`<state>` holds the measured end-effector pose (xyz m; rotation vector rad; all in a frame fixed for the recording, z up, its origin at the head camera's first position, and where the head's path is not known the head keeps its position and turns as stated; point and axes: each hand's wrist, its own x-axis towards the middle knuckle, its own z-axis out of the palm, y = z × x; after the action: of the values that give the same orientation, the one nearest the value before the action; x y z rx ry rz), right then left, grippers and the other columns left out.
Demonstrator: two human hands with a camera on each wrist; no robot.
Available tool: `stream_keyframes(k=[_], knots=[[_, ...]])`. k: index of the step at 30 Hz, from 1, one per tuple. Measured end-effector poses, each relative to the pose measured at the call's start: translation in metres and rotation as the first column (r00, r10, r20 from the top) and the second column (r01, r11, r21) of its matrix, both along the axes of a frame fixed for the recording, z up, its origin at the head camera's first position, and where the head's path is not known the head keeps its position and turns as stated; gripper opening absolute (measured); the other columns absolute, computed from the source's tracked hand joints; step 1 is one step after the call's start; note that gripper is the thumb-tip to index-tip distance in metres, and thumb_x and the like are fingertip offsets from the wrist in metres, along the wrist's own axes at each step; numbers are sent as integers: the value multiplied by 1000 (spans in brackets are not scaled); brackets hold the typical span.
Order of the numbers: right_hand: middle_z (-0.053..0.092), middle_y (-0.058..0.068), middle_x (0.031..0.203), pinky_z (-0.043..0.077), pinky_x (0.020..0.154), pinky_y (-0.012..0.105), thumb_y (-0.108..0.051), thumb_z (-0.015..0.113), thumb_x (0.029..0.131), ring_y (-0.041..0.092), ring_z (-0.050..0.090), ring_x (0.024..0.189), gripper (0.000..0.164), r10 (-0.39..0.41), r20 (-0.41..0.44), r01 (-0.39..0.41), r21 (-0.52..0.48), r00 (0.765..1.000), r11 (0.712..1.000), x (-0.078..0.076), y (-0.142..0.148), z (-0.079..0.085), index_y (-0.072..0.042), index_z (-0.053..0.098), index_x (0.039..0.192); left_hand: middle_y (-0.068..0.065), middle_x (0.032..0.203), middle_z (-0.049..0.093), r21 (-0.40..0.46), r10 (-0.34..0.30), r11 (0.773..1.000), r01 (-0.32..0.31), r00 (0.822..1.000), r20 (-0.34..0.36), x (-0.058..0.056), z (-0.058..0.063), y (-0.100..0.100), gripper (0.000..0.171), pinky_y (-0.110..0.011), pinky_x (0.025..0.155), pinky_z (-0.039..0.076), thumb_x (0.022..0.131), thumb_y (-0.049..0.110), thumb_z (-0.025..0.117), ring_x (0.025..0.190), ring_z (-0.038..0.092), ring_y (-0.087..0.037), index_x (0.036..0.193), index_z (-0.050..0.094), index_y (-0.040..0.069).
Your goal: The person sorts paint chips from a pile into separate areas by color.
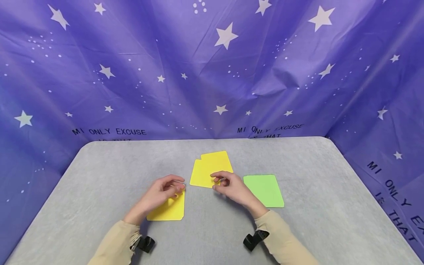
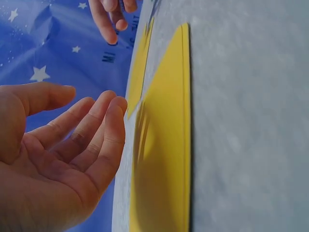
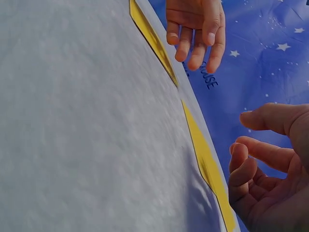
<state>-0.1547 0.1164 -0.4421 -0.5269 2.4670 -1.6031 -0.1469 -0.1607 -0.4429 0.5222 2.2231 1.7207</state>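
Observation:
My left hand (image 1: 164, 191) hovers over the left yellow card stack (image 1: 169, 211), thumb and fingers apart with nothing between them. The left wrist view shows this palm (image 2: 53, 179) beside the stack's thick yellow edge. Over the lower right part of the overlapping yellow cards (image 1: 207, 170) in the middle is my right hand (image 1: 233, 187), its fingers loosely bent. In the right wrist view a gap shows between the right hand's thumb and fingers (image 3: 270, 152), and it holds nothing. A light green card stack (image 1: 265, 191) lies just right of that hand.
The grey table (image 1: 109, 176) has rounded far corners. Behind it and along its sides hangs a purple-blue curtain (image 1: 185, 48) with white stars and black lettering. Each wrist carries a small black camera (image 1: 145, 244) below a beige sleeve (image 1: 116, 244).

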Motion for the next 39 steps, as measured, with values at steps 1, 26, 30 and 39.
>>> stream_keyframes(k=[1, 26, 30, 39], knots=[[63, 16, 99, 45, 58, 22, -4, 69, 84, 16, 56, 73, 34, -4, 4, 4, -1, 1000, 1000, -1, 2, 0, 6, 64, 116, -27, 105, 64, -2, -3, 1000, 3, 1000, -5, -1, 0, 3, 29, -35, 74, 55, 94, 0, 55, 90, 65, -34, 120, 53, -14], [57, 25, 121, 52, 76, 33, -3, 68, 85, 34, 59, 102, 47, -120, 51, 119, 13, 992, 993, -29, 43, 13, 8, 55, 128, -28, 124, 54, 33, 61, 997, -66, 991, 121, -42, 3, 61, 45, -40, 84, 53, 89, -1, 52, 104, 60, -38, 133, 45, -9], [48, 28, 134, 46, 94, 44, -5, 68, 85, 41, 50, 120, 56, -111, 79, 111, 4, 991, 994, -36, 46, 8, 7, 48, 135, -30, 132, 48, 32, 64, 997, -69, 990, 123, -47, 2, 66, 50, -40, 87, 52, 89, -1, 52, 112, 55, -41, 137, 41, -9], [36, 30, 144, 35, 104, 51, -4, 68, 85, 43, 39, 130, 68, -73, 118, 79, -46, 990, 996, -44, 46, -1, 7, 36, 144, -32, 144, 34, 37, 64, 997, -72, 981, 184, -49, -1, 76, 58, -38, 91, 50, 87, 0, 57, 115, 55, -36, 141, 38, -4]])
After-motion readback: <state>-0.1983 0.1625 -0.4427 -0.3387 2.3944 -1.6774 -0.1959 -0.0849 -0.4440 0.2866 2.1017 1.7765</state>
